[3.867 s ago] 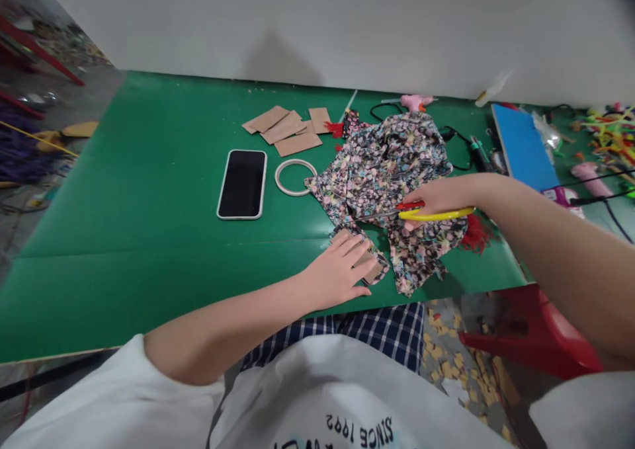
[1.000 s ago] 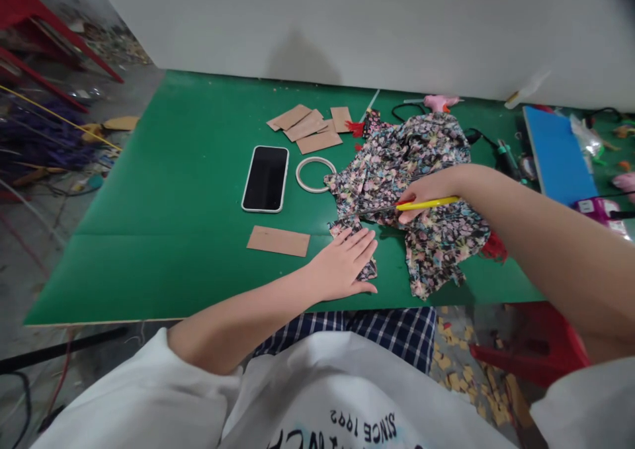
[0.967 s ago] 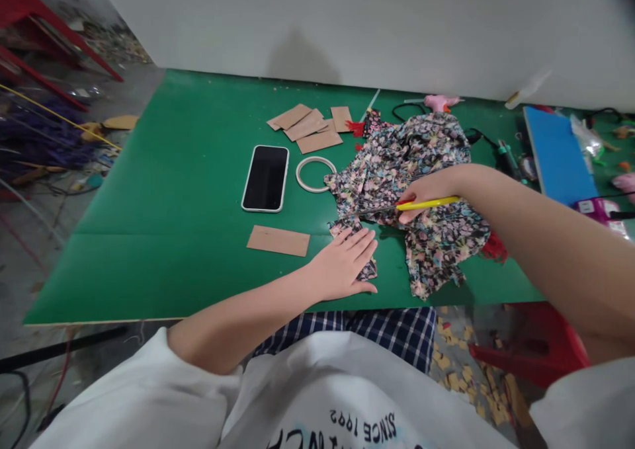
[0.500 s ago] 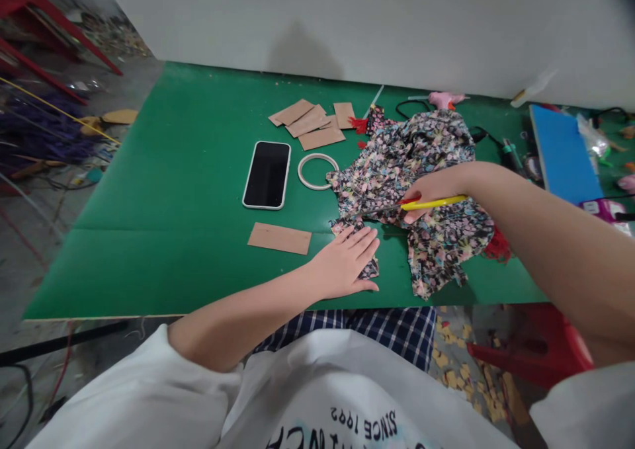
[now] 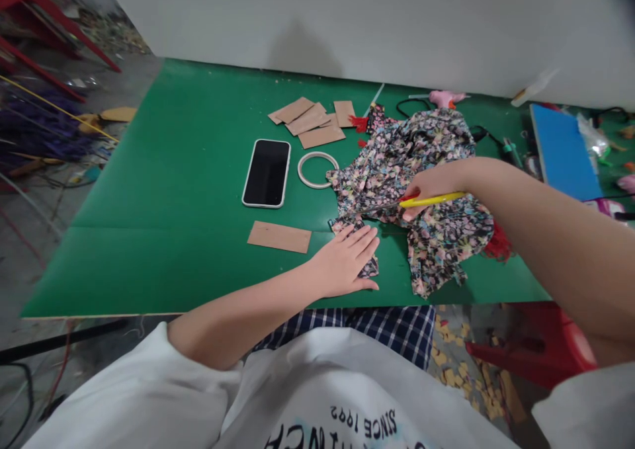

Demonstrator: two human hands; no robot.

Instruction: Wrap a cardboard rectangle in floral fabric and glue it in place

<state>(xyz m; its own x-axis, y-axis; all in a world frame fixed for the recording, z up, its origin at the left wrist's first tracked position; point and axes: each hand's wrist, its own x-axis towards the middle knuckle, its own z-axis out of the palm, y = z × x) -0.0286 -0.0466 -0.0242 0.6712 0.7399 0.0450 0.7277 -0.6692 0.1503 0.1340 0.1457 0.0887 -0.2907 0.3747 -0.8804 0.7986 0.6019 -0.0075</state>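
Observation:
My left hand (image 5: 347, 258) lies flat, fingers stretched out, pressing a small piece of floral cloth (image 5: 368, 268) against the green table. In my right hand (image 5: 427, 183) is a pair of scissors (image 5: 439, 200) with yellow and red handles, its blades pointing left along the lower edge of a larger crumpled floral cloth (image 5: 391, 158). The blades lie just above the small piece; whether they are parted I cannot tell. To the left of the larger cloth is a pale ring (image 5: 300, 176), partly touching it. A cardboard rectangle (image 5: 279, 237) rests left of my left hand.
A phone (image 5: 266, 172) lies on the green table (image 5: 163, 171) beside the ring. Several cardboard pieces (image 5: 322, 136) are scattered behind it. At the back right are a pink glue gun (image 5: 445, 98) and a blue board (image 5: 565, 151). A red stool (image 5: 540, 346) stands below the front edge.
Both hands keep almost the same places. The scissors and my right wrist have shifted very slightly; the cloth looks unchanged.

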